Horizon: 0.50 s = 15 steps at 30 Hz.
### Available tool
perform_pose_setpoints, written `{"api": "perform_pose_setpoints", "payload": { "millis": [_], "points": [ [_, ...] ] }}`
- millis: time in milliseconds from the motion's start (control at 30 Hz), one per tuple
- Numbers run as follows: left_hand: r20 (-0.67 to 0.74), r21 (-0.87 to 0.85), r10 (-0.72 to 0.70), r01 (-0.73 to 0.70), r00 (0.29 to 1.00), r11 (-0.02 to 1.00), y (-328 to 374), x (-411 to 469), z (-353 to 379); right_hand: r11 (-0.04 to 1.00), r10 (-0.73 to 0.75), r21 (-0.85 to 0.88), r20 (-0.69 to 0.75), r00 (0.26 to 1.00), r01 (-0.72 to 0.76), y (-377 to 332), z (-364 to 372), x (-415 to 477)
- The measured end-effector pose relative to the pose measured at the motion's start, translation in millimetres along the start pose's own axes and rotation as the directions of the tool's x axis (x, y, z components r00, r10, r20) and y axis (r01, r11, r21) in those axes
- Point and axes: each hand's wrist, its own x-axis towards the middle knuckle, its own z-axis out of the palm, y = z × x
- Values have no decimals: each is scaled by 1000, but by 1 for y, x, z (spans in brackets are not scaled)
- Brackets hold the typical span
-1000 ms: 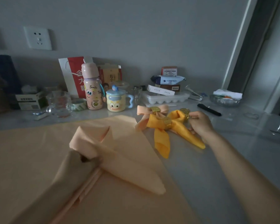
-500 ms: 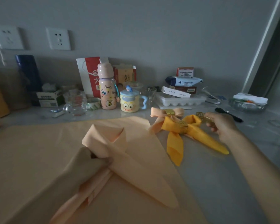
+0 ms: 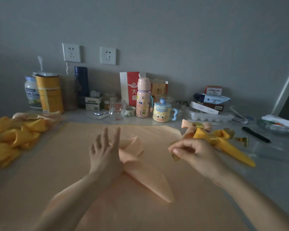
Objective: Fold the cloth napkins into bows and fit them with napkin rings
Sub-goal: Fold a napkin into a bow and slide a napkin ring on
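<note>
A peach napkin [image 3: 140, 165] folded into a bow shape lies on a spread peach cloth [image 3: 57, 172]. My left hand [image 3: 103, 150] rests on its crossing, fingers straight and spread. My right hand [image 3: 193, 152] pinches a gold napkin ring [image 3: 175, 156] just right of the napkin. A finished yellow bow [image 3: 223, 144] and a finished peach bow [image 3: 197, 126], each with a gold ring, lie at the right. Two loose gold rings [image 3: 242, 140] sit beyond the yellow bow.
A heap of yellow and peach napkins [image 3: 15, 135] lies at the left. Along the wall stand tins [image 3: 48, 94], a glass cup [image 3: 117, 109], a pink bottle [image 3: 143, 99], a cartoon mug [image 3: 162, 111] and an egg tray [image 3: 208, 115]. A black pen [image 3: 255, 134] lies at the right.
My right hand has come from beside the yellow bow toward the peach napkin, holding a gold ring. My left hand's fingers have straightened on the fold. The view has swung left.
</note>
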Motion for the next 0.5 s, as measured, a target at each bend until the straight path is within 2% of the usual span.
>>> {"api": "perform_pose_setpoints", "payload": {
  "millis": [33,100,133,167,233,333,500],
  "points": [
    [75,30,154,-157,985,987,8,-14,-4,999,-13,-38,43,999,14,-3,8,-3],
    [153,-54,403,-399,902,915,23,-41,-10,993,-13,-115,104,995,25,-3,18,-4],
    [142,-115,477,-464,867,878,21,-50,-6,987,-1,-159,131,991,22,-5,22,-5],
    [197,-152,525,-504,828,850,20,-57,-5,979,14,-205,155,988,18,-7,25,-4],
    [188,-128,554,-539,811,832,17,-61,1,961,59,-278,197,979,-2,-11,29,-2],
    [173,-109,517,-505,838,856,17,-59,-11,959,145,-273,238,960,-77,-16,34,-1],
    [226,-110,537,-527,813,843,12,-60,-10,963,199,-223,198,960,-153,-15,50,-14]
  ]
}}
